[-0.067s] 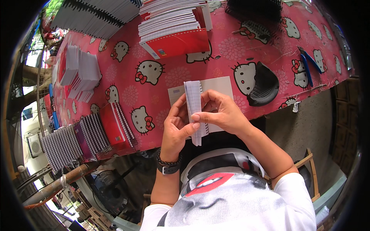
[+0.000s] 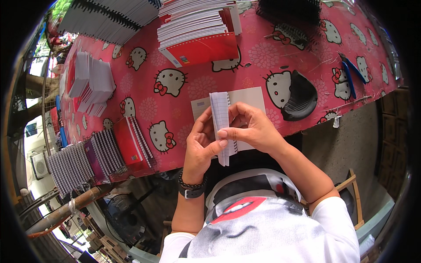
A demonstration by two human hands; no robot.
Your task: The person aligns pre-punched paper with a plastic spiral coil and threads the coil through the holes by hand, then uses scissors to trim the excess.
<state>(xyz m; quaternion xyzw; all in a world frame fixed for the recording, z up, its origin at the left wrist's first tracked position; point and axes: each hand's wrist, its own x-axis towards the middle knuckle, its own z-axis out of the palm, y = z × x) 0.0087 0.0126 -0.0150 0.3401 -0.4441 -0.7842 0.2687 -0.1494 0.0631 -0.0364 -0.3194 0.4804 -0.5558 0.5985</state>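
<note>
Between my hands stands a small spiral notebook [image 2: 222, 118], its ruled white pages bunched upright and a dark wire coil along the right side. My left hand [image 2: 201, 142] grips the pages from the left, thumb near the lower part. From the right, my right hand [image 2: 254, 129] pinches the pages and coil edge, its thumb crossing the front. Beneath the notebook an off-white cover or board [image 2: 251, 95] lies flat at the table's near edge; whether it is joined to the coil is hidden by my hands.
On the pink patterned tablecloth [image 2: 193, 103], stacked punched sheets with red covers [image 2: 201, 49] stand at the back. Finished-looking spiral notebooks [image 2: 105, 153] line the left edge, with loose page stacks [image 2: 94, 81] behind. Rightward lie a black curved object [image 2: 301, 98], blue-handled pliers [image 2: 350, 76] and black coils [image 2: 289, 12].
</note>
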